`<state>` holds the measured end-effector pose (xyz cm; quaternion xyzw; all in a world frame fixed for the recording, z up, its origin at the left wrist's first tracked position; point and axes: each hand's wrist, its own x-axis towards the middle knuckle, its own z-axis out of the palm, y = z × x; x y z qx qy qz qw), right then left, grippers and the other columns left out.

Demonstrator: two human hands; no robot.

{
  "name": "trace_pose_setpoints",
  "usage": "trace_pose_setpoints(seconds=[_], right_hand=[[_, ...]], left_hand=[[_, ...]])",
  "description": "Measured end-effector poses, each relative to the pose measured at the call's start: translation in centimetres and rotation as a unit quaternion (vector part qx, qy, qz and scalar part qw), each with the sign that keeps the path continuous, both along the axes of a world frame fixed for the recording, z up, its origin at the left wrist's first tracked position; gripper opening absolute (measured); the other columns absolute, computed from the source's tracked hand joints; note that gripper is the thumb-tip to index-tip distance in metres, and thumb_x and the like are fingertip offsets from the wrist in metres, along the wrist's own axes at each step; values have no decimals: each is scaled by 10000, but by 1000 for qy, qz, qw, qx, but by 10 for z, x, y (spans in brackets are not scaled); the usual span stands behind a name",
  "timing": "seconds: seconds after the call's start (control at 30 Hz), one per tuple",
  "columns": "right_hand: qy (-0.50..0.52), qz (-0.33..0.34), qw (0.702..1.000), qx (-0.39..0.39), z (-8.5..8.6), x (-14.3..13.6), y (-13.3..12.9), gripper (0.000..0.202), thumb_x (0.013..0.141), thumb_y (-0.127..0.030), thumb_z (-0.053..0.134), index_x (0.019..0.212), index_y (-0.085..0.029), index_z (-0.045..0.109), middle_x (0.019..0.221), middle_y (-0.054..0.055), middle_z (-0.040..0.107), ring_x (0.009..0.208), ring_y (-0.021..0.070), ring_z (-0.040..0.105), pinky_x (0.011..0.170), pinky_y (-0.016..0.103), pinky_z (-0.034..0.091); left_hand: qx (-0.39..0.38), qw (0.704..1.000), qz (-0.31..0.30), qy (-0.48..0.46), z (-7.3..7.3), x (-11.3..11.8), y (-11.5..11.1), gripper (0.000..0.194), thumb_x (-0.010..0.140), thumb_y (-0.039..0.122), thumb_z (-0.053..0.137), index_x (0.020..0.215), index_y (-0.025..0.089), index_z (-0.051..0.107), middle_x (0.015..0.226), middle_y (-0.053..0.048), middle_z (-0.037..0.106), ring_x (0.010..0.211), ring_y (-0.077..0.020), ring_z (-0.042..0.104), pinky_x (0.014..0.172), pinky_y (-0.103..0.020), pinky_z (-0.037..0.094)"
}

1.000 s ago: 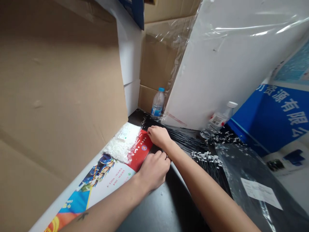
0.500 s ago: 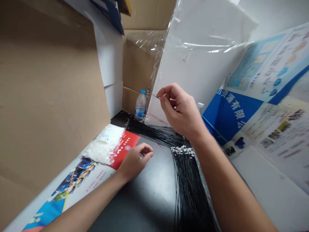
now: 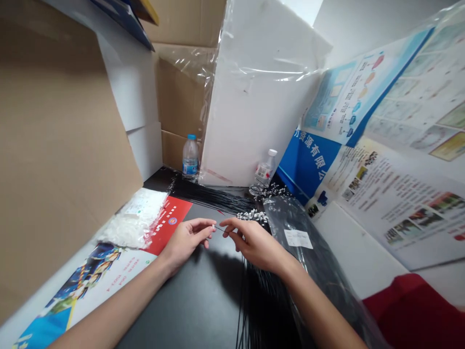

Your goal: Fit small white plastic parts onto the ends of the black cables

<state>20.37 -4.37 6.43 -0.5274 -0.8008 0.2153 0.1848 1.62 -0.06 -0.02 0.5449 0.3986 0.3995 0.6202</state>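
As I look down through the head camera from my distant seat, both hands come together above the dark counter, almost touching at the fingertips. My left hand has its thumb and forefinger pinched narrowly around a small white piece. Opposite it, my right hand holds a thin black strand in its fingers, which are likewise drawn close together. That strand spans the short gap between the hands and meets the white piece; whether it passes through or merely ends against it, I cannot tell.

Just beyond my right hand I make out a cluster of white ends, with long black strands running toward me beneath the wrist. Another bundle of black strands lies across the back of the counter. Behind it a blue-capped bottle stands upright, and farther right is a white-capped bottle, with loose white bits scattered just beside it. Right of the white ends I have a plastic bag bearing a white label.

Over on my left, a clear bag of white pieces lies partly on a printed sheet, near a large cardboard panel.
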Motion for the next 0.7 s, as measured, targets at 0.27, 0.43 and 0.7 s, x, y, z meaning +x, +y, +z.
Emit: trace_pose_setpoints(seconds=[0.27, 0.43, 0.7], right_hand=[[18, -37, 998, 42, -22, -12, 9, 172, 920, -213, 504, 998, -188, 655, 857, 24, 707, 656, 117, 578, 613, 227, 404], [60, -63, 995, 55, -35, -14, 11, 121, 892, -219, 548, 863, -182, 659, 737, 8, 676, 617, 114, 569, 600, 224, 398], [126, -104, 982, 96, -48, -14, 18, 135, 883, -245, 559, 813, -176, 651, 650, -17, 611, 544, 96, 502, 523, 214, 371]], left_hand=[[-9, 999, -24, -22, -7, 0, 4, 334, 741, 368, 720, 958, 118, 684, 701, 8, 624, 549, -93, 537, 616, -258, 445], [-20, 997, -44, -54, -11, 1, 3, 331, 715, 367, 758, 932, 133, 668, 720, 9, 642, 536, -81, 537, 581, -239, 440], [-51, 992, -12, -116, -13, 2, 7, 284, 675, 297, 794, 866, 139, 655, 751, -24, 680, 609, -108, 578, 559, -234, 483]])
